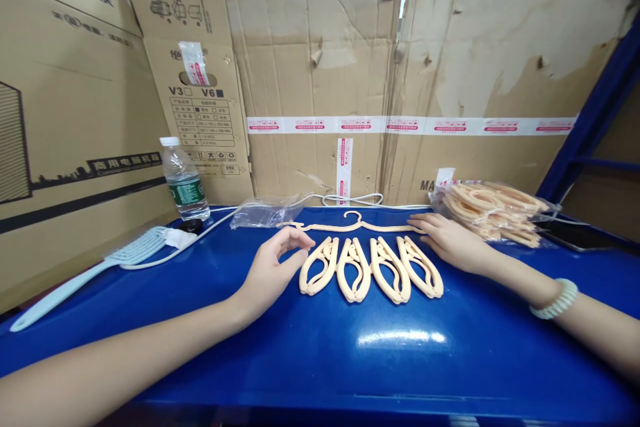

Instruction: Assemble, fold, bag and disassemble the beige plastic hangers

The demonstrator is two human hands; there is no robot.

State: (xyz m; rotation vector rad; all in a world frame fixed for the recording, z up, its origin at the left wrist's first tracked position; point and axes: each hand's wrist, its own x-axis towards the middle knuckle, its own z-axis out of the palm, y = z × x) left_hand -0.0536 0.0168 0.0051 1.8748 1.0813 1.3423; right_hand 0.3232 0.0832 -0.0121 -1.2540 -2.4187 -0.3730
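Note:
An unfolded beige plastic hanger (330,227) lies flat on the blue table (320,360), its hook pointing away from me. My left hand (277,267) is by the hanger's left end, fingers bent and thumb held apart, with nothing seen between them. At the other end, my right hand (453,240) lies with fingers stretched over the tip of the hanger, seemingly touching it. Several folded hangers (354,271) of the same colour form a row between my hands, nearer to me. The right fingertips hide part of the hanger's end.
Bagged folded hangers (493,210) are piled at the back right, beside a dark phone (575,235). A water bottle (184,180), a pale blue hairbrush (75,283), a clear plastic bag (263,212) and a white cable (220,219) lie leftward. Cardboard (310,67) walls the back.

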